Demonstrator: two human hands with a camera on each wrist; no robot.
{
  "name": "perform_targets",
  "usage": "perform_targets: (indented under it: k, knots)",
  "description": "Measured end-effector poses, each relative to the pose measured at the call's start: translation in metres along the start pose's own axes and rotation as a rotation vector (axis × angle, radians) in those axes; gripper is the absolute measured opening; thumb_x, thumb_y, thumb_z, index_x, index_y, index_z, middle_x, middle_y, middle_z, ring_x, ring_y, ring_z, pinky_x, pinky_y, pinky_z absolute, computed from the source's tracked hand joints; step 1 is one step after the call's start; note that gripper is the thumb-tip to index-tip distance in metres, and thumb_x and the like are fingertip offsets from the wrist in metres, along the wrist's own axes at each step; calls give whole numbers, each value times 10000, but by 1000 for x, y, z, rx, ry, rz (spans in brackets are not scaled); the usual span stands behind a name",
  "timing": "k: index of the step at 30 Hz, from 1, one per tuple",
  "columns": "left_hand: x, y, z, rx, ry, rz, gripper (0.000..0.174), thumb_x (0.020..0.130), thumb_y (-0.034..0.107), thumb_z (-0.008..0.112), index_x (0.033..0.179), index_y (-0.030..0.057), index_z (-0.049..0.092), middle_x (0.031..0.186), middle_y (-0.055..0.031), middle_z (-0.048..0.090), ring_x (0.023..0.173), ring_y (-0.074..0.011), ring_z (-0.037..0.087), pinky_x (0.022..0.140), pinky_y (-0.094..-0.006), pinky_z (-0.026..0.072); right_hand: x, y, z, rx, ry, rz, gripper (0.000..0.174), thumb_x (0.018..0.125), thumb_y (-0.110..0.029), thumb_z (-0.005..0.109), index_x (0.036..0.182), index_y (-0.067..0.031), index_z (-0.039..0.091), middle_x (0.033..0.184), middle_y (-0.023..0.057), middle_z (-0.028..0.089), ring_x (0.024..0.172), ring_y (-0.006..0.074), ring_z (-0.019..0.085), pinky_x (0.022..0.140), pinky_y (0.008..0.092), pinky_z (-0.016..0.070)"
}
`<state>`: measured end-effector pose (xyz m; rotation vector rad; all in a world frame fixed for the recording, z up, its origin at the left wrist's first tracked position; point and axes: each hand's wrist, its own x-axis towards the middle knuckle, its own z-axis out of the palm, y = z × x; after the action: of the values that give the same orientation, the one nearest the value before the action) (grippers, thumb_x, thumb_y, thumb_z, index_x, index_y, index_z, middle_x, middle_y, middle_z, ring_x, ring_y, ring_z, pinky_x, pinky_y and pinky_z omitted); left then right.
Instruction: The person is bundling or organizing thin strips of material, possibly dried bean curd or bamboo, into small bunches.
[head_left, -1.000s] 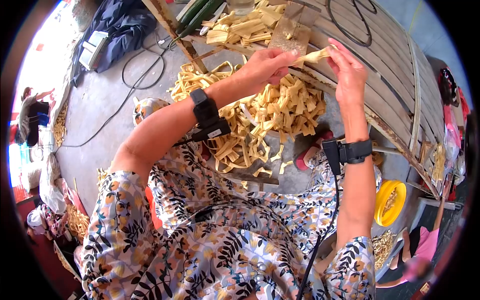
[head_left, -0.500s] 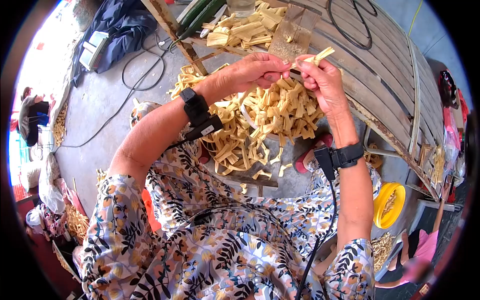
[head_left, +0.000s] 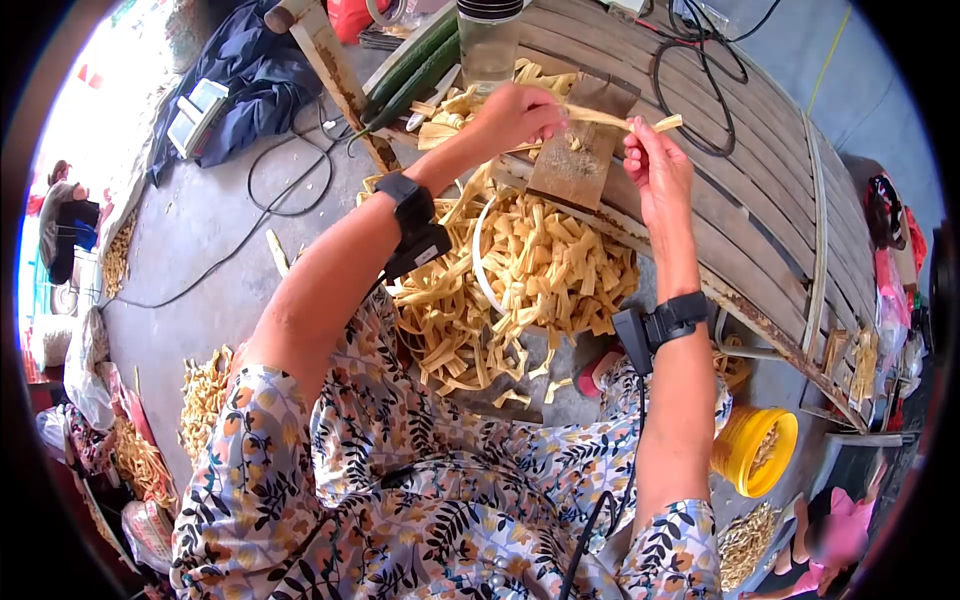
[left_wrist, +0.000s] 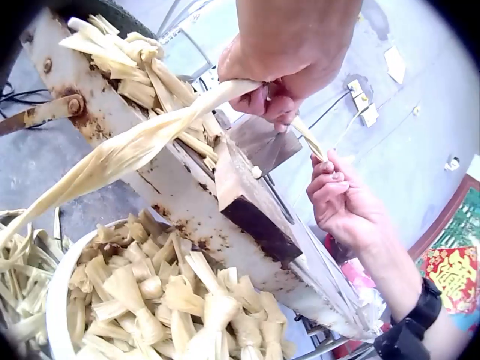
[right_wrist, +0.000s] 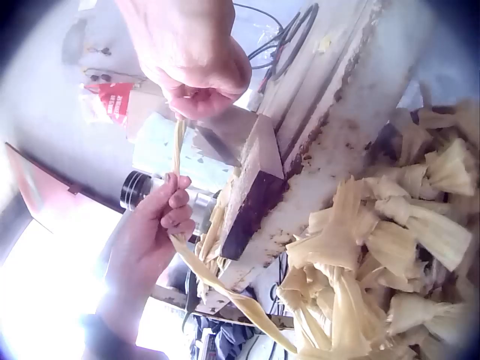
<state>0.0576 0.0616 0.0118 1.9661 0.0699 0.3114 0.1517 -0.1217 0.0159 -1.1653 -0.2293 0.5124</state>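
Note:
Both hands hold one long pale yellow strip (head_left: 597,117) above the slatted table's near edge. The left hand (head_left: 520,115) grips it with curled fingers, and a long twisted tail (left_wrist: 120,150) hangs from that hand in the left wrist view. The right hand (head_left: 657,165) pinches the strip near its end, a short piece sticking out past the fingers. Below, a white-rimmed container (head_left: 481,262) is heaped with knotted yellow pieces (head_left: 560,262). A small wooden block (head_left: 575,165) lies at the table edge under the strip.
Flat yellow pieces (left_wrist: 135,75), cucumbers (head_left: 415,80) and a clear jar (head_left: 488,50) are on the slatted table (head_left: 750,220). Black cable (head_left: 690,95) coils there. A yellow bucket (head_left: 738,450) stands at the right; loose strips (head_left: 440,350) lie beside the container.
The hands came together, then moved apart again, with the strip now stretched between them. The head view has shifted, showing more of the jar and block.

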Motion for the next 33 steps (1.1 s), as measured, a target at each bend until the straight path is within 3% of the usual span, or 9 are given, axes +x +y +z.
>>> perform_targets:
  k: [6, 10, 15, 20, 24, 27, 28, 29, 33]
  knots:
    - [23, -13, 10, 1, 152, 2, 210, 825, 163, 536, 710, 0, 602, 536, 33, 485, 492, -39, 416, 452, -196, 344, 23, 11, 0, 13, 74, -30, 161, 761, -166, 663, 737, -21, 597, 673, 37, 576, 493, 50, 460, 435, 155, 405]
    - [29, -26, 14, 38, 204, -23, 187, 778, 167, 566, 690, 19, 642, 519, -23, 545, 475, -94, 488, 466, -247, 400, 30, 23, -5, 9, 92, -21, 165, 762, -147, 653, 724, 1, 591, 661, 44, 577, 491, 67, 471, 432, 176, 395]
    - [24, -46, 21, 183, 355, -54, 195, 784, 186, 572, 688, 33, 645, 522, -26, 554, 469, -97, 496, 454, -266, 401, 23, 33, -15, -279, 204, -34, 179, 770, -135, 627, 727, 35, 590, 636, 53, 581, 486, 71, 477, 433, 182, 375]
    - [-13, 0, 15, -46, 8, -151, 179, 853, 141, 507, 847, 6, 626, 586, 15, 524, 481, -32, 428, 439, -179, 359, -18, -5, -8, -480, 15, 42, 267, 770, -226, 646, 747, 37, 606, 634, 45, 592, 486, 59, 479, 431, 171, 366]
    - [-41, 13, 22, -57, -152, -53, 178, 865, 148, 498, 867, 11, 611, 578, 16, 514, 471, -33, 432, 430, -185, 364, -50, -22, -19, -1152, -267, -62, 300, 765, -281, 653, 844, 7, 633, 647, 32, 608, 617, 106, 555, 572, 211, 444]
    - [-54, 24, 35, 119, -158, 22, 175, 869, 157, 497, 883, 22, 607, 578, 1, 515, 476, -43, 459, 421, -195, 372, -63, -20, -19, -881, -273, -217, 239, 755, -207, 664, 877, -4, 629, 715, 26, 610, 658, 101, 558, 626, 229, 459]
    - [-57, 26, 41, 68, -174, 23, 177, 870, 160, 497, 893, 24, 608, 580, 0, 517, 473, -46, 459, 419, -196, 371, -67, -20, -17, -825, -271, -238, 217, 757, -181, 661, 874, -2, 628, 730, 26, 609, 652, 92, 553, 616, 223, 458]
    - [-61, 28, 47, 18, -193, 25, 181, 872, 163, 497, 903, 25, 610, 582, 0, 519, 470, -48, 458, 417, -197, 371, -70, -17, -15, -680, -312, -68, 127, 771, -78, 625, 874, -2, 626, 768, 16, 607, 642, 64, 542, 588, 200, 451]
    - [-65, 23, 36, -367, -341, -178, 194, 852, 168, 539, 936, 8, 607, 603, 16, 518, 519, -51, 460, 472, -187, 380, -71, -16, -16, -711, -340, -232, 115, 767, 11, 581, 871, -7, 627, 788, -2, 604, 674, 62, 547, 609, 193, 451]
